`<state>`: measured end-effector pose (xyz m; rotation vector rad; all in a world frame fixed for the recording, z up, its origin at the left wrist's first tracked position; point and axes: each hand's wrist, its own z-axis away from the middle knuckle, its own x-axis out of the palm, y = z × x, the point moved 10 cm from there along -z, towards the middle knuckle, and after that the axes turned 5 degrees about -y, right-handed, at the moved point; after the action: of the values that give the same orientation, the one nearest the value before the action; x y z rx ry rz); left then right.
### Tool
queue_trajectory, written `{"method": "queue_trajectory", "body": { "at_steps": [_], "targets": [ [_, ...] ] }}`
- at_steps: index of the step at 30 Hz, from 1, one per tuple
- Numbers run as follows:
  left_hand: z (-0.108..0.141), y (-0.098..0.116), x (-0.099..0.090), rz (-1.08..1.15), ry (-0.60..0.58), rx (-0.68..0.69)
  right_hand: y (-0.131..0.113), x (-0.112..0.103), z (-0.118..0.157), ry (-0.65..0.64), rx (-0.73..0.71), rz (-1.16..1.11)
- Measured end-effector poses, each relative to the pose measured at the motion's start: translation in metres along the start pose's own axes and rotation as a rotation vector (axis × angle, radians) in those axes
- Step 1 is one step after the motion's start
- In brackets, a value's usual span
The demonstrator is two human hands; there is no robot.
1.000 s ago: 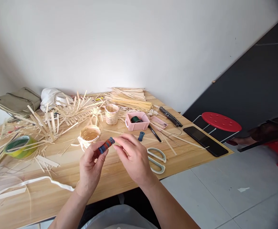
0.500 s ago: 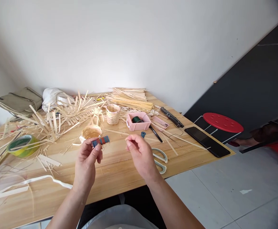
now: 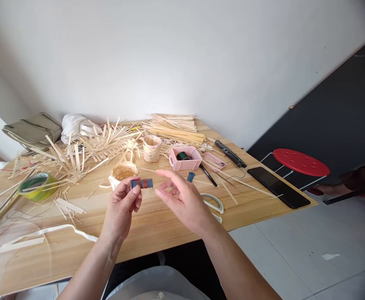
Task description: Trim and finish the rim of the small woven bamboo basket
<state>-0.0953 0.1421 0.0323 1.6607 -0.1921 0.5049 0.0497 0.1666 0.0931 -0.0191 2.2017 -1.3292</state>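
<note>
Between thumb and fingers, my left hand holds a blue spool wound with orange-red thread, a few loose strands hanging off it. My right hand is just right of the spool, thumb and fingers apart, with nothing visible between them. Behind the left hand is a small shallow woven basket. A taller woven cup stands farther back. Another blue spool is upright beyond the right hand. Pale-handled scissors lie partly hidden by that hand.
A pink crate holds a dark green spool. Wood strips spread over the back and left, near green-yellow tape. A black pen, a black cutter and a phone lie right. A red stool stands beyond.
My right hand has opened from a pinch, its fingers now spread. My left hand still grips the spool, which is now closer to level. The view has shifted slightly.
</note>
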Motion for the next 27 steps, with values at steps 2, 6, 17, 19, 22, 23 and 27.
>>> {"method": "queue_trajectory", "body": {
  "at_steps": [2, 6, 17, 19, 22, 23, 27],
  "targets": [
    [0.001, -0.001, 0.004, -0.019, -0.027, -0.012, -0.002, 0.008, -0.005, -0.034, -0.005, -0.052],
    [0.004, -0.001, 0.007, -0.046, -0.069, -0.040, -0.001, 0.005, -0.008, 0.026, -0.037, -0.064],
    [-0.003, 0.017, -0.007, -0.464, -0.057, 0.137, -0.025, -0.011, 0.010, 0.187, -0.293, 0.092],
    [-0.002, 0.022, -0.011, -0.488, -0.025, 0.173, -0.028, -0.010, 0.012, 0.184, -0.318, 0.133],
    [0.001, 0.016, -0.005, -0.320, -0.086, 0.109, -0.030, -0.002, 0.013, 0.158, -0.342, 0.183],
    [0.002, 0.012, -0.001, -0.265, -0.115, 0.075, -0.030, 0.000, 0.013, 0.155, -0.347, 0.193],
    [0.003, 0.009, 0.007, -0.187, -0.146, 0.073, -0.030, 0.003, 0.014, 0.134, -0.362, 0.174]
  ]
}}
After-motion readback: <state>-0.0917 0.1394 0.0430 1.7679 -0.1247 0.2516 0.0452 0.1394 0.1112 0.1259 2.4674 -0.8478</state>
